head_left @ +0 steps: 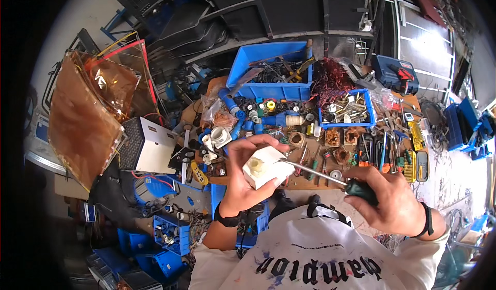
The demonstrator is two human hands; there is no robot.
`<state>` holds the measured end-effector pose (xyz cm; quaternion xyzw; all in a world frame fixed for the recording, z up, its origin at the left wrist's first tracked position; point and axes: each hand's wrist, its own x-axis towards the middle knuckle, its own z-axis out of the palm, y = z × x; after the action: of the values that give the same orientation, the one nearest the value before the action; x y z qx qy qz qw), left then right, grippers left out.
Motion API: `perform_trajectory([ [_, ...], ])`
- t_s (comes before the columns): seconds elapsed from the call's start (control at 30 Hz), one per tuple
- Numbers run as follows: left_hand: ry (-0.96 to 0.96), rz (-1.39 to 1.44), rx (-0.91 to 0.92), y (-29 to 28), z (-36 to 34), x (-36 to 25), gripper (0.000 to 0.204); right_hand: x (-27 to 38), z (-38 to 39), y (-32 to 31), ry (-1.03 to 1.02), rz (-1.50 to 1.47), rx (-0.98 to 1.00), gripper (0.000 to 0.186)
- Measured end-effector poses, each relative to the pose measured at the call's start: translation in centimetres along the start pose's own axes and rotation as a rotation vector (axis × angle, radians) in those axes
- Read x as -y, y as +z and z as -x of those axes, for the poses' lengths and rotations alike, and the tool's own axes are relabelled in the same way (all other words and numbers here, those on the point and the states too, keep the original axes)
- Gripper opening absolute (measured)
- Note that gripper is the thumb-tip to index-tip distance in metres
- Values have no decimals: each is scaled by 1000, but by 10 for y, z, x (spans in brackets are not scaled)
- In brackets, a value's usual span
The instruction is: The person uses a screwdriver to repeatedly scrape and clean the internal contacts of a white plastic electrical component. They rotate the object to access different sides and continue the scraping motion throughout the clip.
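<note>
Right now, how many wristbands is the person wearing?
2: one black wristband at the base of the left hand, another at the base of the right hand, which grips a screwdriver.

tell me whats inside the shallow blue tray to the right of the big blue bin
The shallow blue tray holds a heap of loose metal pieces, many slim and bolt-like. Whatever lies beneath the top layer is covered and cannot be seen.
</note>
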<state>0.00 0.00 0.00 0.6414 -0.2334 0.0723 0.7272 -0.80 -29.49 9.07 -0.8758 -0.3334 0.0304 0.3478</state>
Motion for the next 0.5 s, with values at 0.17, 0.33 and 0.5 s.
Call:
perform_trajectory([
  [0.17, -267, 586, -33, 1, 3, -12, 63, -8, 1, -7, -38, -50, -2, 31],
  [0.33, -383, 742, -97, 3, 9, -9, 65, -10, 3, -4, -31, -46, -43, 32],
  [0.5, -416, 669, -64, 3, 12, -9, 67, -9, 2, -4, -14, 27, -6, 35],
])
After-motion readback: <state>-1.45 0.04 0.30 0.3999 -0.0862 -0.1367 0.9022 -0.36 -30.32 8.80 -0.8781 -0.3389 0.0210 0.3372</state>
